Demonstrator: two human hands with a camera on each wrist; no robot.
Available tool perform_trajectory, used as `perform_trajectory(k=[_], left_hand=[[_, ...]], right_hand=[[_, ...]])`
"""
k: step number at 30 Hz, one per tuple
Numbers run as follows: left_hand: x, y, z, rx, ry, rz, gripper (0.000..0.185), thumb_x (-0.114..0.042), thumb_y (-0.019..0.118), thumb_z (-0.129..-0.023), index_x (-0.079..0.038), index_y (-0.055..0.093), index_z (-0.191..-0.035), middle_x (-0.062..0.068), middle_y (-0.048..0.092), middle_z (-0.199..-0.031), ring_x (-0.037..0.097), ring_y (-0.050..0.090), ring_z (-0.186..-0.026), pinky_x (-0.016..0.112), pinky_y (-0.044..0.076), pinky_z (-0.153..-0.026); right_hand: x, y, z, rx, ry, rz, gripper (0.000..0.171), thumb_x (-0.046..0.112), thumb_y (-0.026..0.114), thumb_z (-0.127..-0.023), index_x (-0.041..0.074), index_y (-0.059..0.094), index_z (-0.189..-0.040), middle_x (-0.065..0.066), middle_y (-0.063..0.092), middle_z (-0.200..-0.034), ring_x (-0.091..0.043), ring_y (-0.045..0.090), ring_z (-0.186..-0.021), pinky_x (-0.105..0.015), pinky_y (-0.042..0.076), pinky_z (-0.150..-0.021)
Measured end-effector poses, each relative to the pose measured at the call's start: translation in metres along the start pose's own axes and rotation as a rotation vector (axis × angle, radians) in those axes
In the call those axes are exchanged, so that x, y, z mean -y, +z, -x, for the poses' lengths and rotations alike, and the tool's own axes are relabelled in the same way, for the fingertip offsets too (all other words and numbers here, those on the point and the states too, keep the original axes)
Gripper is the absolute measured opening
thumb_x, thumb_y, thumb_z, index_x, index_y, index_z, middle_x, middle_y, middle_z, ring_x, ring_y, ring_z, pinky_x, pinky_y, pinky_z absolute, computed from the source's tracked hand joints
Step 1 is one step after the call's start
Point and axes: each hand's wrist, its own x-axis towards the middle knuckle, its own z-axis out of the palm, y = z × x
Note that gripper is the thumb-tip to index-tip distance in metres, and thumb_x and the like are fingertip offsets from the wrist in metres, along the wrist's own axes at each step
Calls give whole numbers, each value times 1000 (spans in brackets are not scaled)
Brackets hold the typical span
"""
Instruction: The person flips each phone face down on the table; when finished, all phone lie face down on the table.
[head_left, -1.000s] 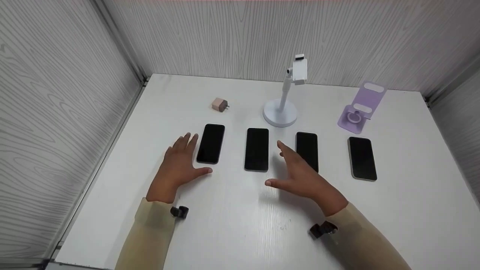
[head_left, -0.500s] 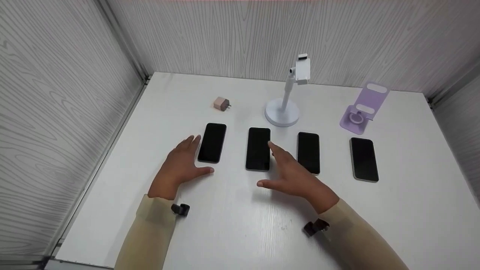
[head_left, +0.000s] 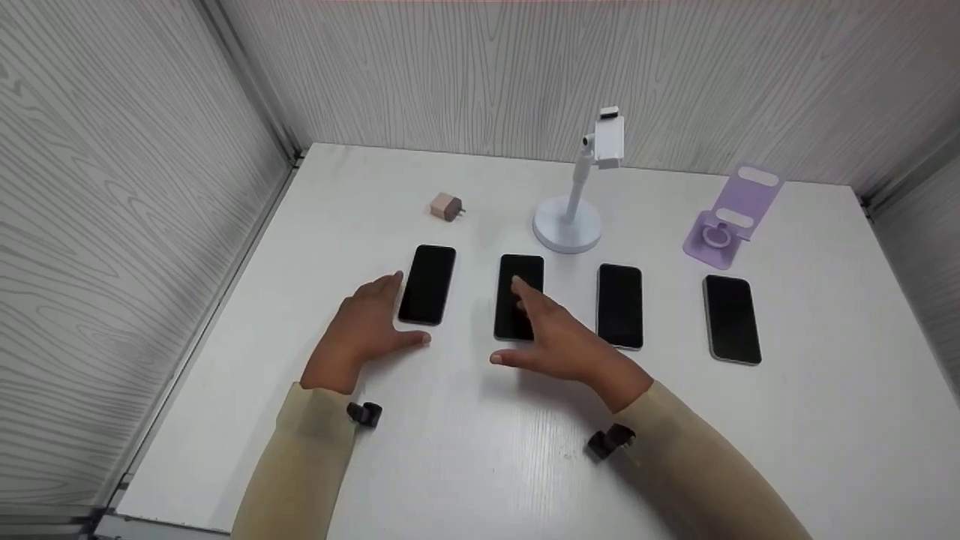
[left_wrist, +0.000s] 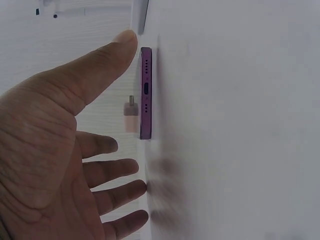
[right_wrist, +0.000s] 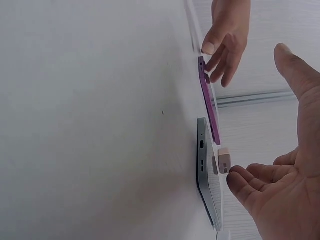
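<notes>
Four dark-screened phones lie in a row on the white table. My left hand lies open and flat beside the leftmost phone, a purple-edged one, with its thumb by the near end. My right hand is open, and its straight fingers reach over the near half of the second phone, which has a grey edge. In the right wrist view those fingers stand a little off the phone. Neither hand holds anything.
Right of my right hand lie a third phone and a fourth phone. Behind the row stand a white pole phone stand, a purple folding stand and a small pink charger plug. Grey panel walls close three sides.
My right hand has moved left, from over the third phone to over the second. My left hand has stayed beside the leftmost phone.
</notes>
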Motion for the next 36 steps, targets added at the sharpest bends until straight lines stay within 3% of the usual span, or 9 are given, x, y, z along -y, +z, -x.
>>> perform_trajectory(k=[11, 16, 26, 32, 36], left_hand=[[1, 2, -3, -11, -2, -11, 118, -55, 86, -89, -1, 23, -173, 24, 36, -175, 44, 33, -162, 61, 26, -133], [3, 3, -5, -22, 5, -9, 117, -56, 87, -88, -1, 25, -172, 24, 38, -173, 44, 35, -162, 61, 26, -133], [3, 1, -6, -33, 33, 3, 115, -54, 88, -88, -3, 28, -172, 22, 40, -173, 43, 35, -161, 62, 27, -132], [2, 0, -6, -30, 33, 9, 117, -53, 89, -87, -4, 26, -173, 21, 40, -173, 43, 36, -161, 62, 27, -132], [0, 1, -8, -31, 48, 14, 117, -51, 90, -87, -3, 25, -173, 20, 41, -173, 42, 36, -161, 62, 27, -132]], right_hand=[[7, 9, -18, 23, 32, -4, 125, 56, 87, -90, 7, 11, -176, -15, 36, -176, -28, 50, -155, -47, 43, -127], [12, 11, -24, 22, 9, 22, 122, 52, 88, -91, 5, 13, -175, -16, 34, -177, -27, 47, -157, -44, 37, -130], [15, 20, -39, 50, -2, 56, 120, 54, 86, -92, 11, 13, -176, -15, 33, -178, -29, 41, -161, -44, 31, -133], [19, 25, -48, 64, -16, 75, 119, 55, 86, -92, 11, 13, -176, -15, 31, -178, -33, 33, -165, -46, 29, -135], [20, 29, -54, 59, -27, 97, 118, 54, 86, -92, 9, 16, -176, -16, 32, -178, -35, 35, -163, -46, 30, -134]])
